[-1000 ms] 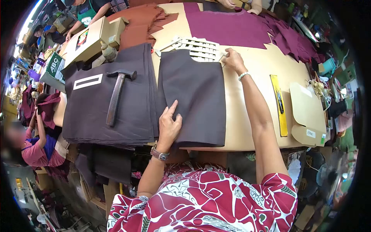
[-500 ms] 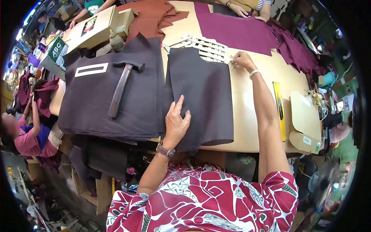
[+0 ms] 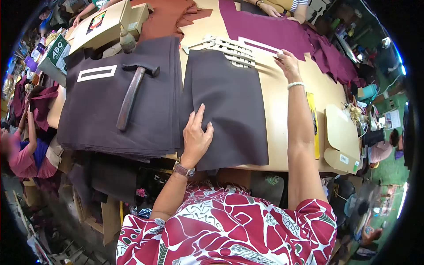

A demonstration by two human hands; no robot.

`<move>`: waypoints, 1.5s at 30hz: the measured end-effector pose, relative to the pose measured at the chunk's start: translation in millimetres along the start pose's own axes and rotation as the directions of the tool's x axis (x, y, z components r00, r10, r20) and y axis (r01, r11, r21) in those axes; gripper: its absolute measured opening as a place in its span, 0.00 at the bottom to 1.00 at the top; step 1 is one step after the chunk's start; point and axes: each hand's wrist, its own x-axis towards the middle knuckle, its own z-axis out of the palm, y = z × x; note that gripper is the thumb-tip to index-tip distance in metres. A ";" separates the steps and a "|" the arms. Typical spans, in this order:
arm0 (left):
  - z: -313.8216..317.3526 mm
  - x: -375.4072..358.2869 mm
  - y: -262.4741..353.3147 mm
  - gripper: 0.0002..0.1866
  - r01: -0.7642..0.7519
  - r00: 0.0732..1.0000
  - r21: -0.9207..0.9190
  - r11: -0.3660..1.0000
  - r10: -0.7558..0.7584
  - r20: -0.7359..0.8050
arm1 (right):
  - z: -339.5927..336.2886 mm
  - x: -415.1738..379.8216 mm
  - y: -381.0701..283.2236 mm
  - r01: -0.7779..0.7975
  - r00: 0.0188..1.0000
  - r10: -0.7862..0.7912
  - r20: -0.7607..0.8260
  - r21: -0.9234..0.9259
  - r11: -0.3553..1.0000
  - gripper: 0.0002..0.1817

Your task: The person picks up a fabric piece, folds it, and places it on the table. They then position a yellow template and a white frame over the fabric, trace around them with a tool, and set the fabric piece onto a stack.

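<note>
My left hand (image 3: pixel 195 138) lies with its fingers apart on a loose dark brown sheet (image 3: pixel 232 101) that looks like leather. Between the fingertips of my right hand (image 3: pixel 289 66) is the near end of a thin white rectangular frame (image 3: pixel 241 39), held above the table beyond the sheet. Several similar pale frames (image 3: pixel 219 42) lie in a pile at the sheet's far edge. To the left, a stack of dark sheets (image 3: pixel 95 119) carries a hammer (image 3: pixel 131 97) and another white rectangular frame (image 3: pixel 97 69).
Cardboard boxes (image 3: pixel 99 28) stand at the back left, with rust-brown (image 3: pixel 163 17) and maroon material (image 3: pixel 265 31) across the far side. A yellow strip (image 3: pixel 312 115) and an open cardboard box (image 3: pixel 341 132) lie on the right. Other people are around the table.
My right hand has lifted a white frame up from beside the pile and moved slightly right. My left hand stays on the sheet, whose curled right side now lies flatter.
</note>
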 end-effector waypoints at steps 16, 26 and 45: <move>7.8 0.8 -15.8 0.26 -0.122 0.990 0.146 0.982 0.130 -0.049 | 77.2 -192.6 -7.6 0.518 0.801 -0.327 0.501 -0.308 0.798 0.31; 25.5 36.5 1.6 0.25 -0.154 0.977 -0.010 0.988 0.154 0.150 | 10.5 -125.1 9.4 0.375 0.924 -0.302 0.234 -0.407 0.833 0.32; 32.4 86.0 -2.8 0.21 0.155 0.789 -0.099 0.983 -0.063 0.611 | -57.7 -249.4 22.8 -0.062 0.988 0.106 0.110 -0.350 0.935 0.48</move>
